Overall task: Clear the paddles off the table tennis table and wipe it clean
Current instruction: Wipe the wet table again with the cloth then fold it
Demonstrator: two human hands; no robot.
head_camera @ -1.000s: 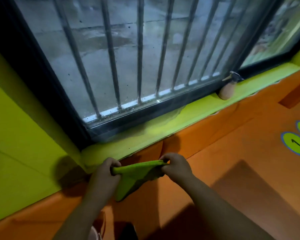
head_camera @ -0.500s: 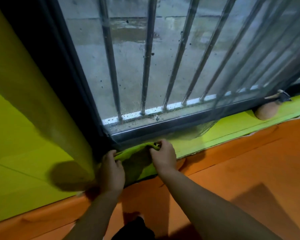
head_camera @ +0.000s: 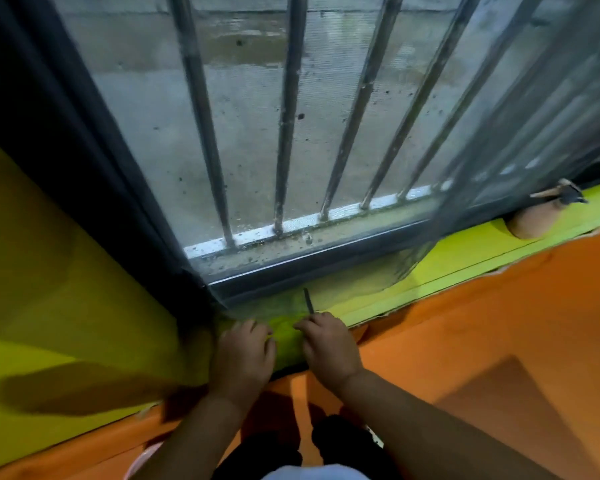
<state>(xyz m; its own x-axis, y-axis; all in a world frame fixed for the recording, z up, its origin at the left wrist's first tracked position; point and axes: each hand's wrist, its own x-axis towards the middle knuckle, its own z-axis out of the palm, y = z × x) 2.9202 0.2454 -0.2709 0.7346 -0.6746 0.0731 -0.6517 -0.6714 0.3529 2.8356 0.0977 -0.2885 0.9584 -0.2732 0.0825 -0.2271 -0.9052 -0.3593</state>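
Both hands, left hand and right hand, pinch green cloth on window sill corner. Risk: cloth slips off ledge, snags loose mesh. Table, paddles unseen.

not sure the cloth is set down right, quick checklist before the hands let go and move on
1. Green cloth lies on the sill: ok, front edge hangs over.
2. Left hand on cloth: ok.
3. Right hand on cloth: ok.
4. Cloth spread flat: cannot tell, hands cover it.
5. Cloth apart from the brown bottle: ok.
6. Paddles and table cleared: cannot tell, neither in view.
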